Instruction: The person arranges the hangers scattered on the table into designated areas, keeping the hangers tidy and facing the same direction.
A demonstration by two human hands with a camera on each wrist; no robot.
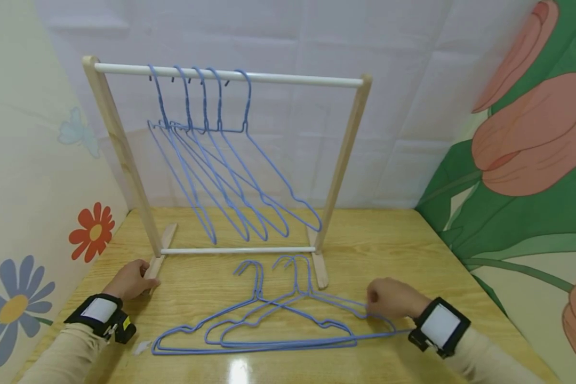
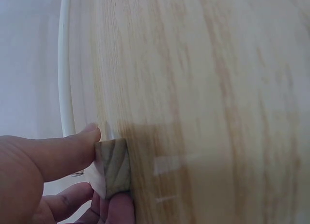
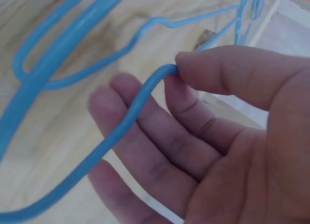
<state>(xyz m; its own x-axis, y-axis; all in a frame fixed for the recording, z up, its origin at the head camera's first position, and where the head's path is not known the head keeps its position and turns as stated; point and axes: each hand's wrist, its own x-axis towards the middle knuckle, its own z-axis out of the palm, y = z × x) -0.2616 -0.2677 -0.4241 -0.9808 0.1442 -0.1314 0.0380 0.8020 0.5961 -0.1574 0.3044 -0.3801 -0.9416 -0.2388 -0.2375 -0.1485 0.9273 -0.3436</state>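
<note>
- Held hanger (image 3: 97, 154): blue, at the right side of a pile on the table, its wire pinched near the shoulder bend.
- Right hand (image 1: 396, 297): thumb and forefinger close on that wire; in its wrist view the other fingers lie loosely bent behind it, spread a little.
- Other hangers (image 1: 269, 348): blue too, lying flat and overlapping in front of the rack, hooks pointing away from the person.
- Left hand (image 1: 129, 280): thumb on one side, fingers curled round the other, gripping the near end of the rack's left foot (image 1: 152, 269).
- Rack: upright on the table, with wooden posts and feet, a white top bar (image 1: 307, 80) and a white lower bar (image 1: 240, 250).
- Hanging hangers (image 1: 247, 109): five, blue, hooked over the top bar from its left part to about its middle.
- Table (image 1: 389, 234): pale wood grain; a small whitish scrap (image 1: 141, 348) lies near the pile's left end.
- Both wrists: black straps with cameras, over pale sleeves.
- Behind: white cloth (image 1: 389, 106); painted flowers left and right.
</note>
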